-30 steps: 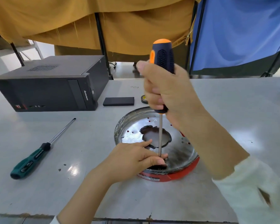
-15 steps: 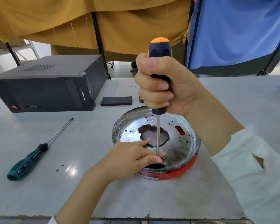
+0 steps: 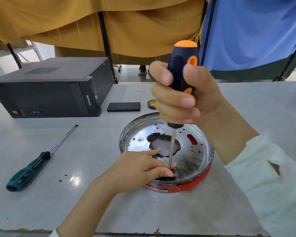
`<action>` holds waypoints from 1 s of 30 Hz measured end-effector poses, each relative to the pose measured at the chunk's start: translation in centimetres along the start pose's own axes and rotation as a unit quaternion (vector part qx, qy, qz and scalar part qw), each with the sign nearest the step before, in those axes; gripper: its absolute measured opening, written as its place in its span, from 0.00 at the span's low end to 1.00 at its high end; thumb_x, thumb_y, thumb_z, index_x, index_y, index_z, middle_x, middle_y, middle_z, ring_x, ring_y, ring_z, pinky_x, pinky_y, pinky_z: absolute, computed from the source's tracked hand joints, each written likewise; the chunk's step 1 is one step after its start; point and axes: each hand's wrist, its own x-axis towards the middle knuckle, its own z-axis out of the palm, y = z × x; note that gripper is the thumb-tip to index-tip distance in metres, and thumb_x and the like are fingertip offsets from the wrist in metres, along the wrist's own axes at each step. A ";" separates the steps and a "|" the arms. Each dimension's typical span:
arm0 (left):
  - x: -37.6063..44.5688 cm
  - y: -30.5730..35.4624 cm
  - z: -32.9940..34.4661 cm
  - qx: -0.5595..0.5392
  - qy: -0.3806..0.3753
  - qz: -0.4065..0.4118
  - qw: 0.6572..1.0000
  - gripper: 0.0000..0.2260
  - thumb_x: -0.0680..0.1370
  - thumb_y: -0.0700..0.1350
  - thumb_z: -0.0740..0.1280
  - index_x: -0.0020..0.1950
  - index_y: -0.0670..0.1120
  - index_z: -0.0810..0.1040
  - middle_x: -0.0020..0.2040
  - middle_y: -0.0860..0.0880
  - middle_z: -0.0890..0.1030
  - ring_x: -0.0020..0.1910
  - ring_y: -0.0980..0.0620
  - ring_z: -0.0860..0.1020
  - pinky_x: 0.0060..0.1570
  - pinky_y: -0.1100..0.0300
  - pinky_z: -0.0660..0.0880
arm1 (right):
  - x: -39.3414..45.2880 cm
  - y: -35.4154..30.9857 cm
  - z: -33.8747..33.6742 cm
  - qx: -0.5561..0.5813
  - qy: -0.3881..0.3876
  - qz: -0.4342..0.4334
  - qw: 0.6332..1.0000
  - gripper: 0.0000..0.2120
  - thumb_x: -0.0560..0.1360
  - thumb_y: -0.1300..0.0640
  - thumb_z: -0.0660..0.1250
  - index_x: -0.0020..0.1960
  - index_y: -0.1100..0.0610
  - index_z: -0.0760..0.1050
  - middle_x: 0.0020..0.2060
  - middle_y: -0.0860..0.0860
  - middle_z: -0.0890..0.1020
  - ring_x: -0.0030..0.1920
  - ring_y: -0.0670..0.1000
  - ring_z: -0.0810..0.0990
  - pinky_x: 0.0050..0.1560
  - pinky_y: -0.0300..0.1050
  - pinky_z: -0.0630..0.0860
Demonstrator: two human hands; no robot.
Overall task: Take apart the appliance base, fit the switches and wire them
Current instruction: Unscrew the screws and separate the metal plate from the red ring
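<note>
Appliance base (image 3: 197, 158), round metal pan on a red rim, mid-desk (image 3: 41, 207). Right hand (image 3: 181, 98) fists the upright orange-black screwdriver (image 3: 182, 69). Left hand (image 3: 140, 166) pinches its shaft at the pan's 6 o'clock edge; tip likely hidden. Green screwdriver (image 3: 29, 170) lies at 9 o'clock.

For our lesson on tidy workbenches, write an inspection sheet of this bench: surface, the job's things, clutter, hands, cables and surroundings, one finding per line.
Surface: grey table, scuffed, small dark specks left of the base.
Job's things: appliance base, shiny metal plate inside a red rim, lying flat; orange-and-black screwdriver upright, tip at the plate's near edge.
Clutter: green screwdriver lying idle; black slab; yellow tape roll; Lenovo computer case.
Hands: right hand grips the screwdriver handle; left hand pinches the shaft near its tip.
Cables: nothing seen.
Surroundings: mustard cloth and blue cloth hung on black frames.
</note>
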 end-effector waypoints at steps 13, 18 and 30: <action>0.0 -0.1 0.2 -0.002 0.010 0.004 1.000 0.28 0.68 0.73 0.41 0.58 0.74 0.74 0.60 0.80 0.69 0.65 0.84 0.48 0.58 0.63 0.69 | -0.2 2.0 2.1 -0.288 0.351 -0.165 0.875 0.12 0.75 0.60 0.68 0.36 0.56 0.67 0.24 0.48 0.68 0.20 0.46 0.64 0.23 0.37 0.64; 0.0 -0.1 0.2 -0.007 0.004 -0.003 1.000 0.29 0.67 0.75 0.42 0.59 0.74 0.73 0.62 0.75 0.72 0.68 0.81 0.48 0.60 0.60 0.69 | -0.2 0.2 0.4 0.002 -0.020 0.000 1.000 0.12 0.70 0.65 0.71 0.39 0.62 0.67 0.24 0.54 0.72 0.18 0.49 0.66 0.21 0.35 0.64; -0.1 0.1 0.0 -0.009 0.014 0.013 1.000 0.27 0.70 0.71 0.43 0.58 0.72 0.75 0.62 0.79 0.68 0.69 0.78 0.51 0.54 0.71 0.66 | 0.9 3.2 3.0 -0.335 0.465 -0.181 0.799 0.12 0.74 0.58 0.69 0.36 0.56 0.67 0.24 0.49 0.66 0.21 0.46 0.63 0.22 0.37 0.63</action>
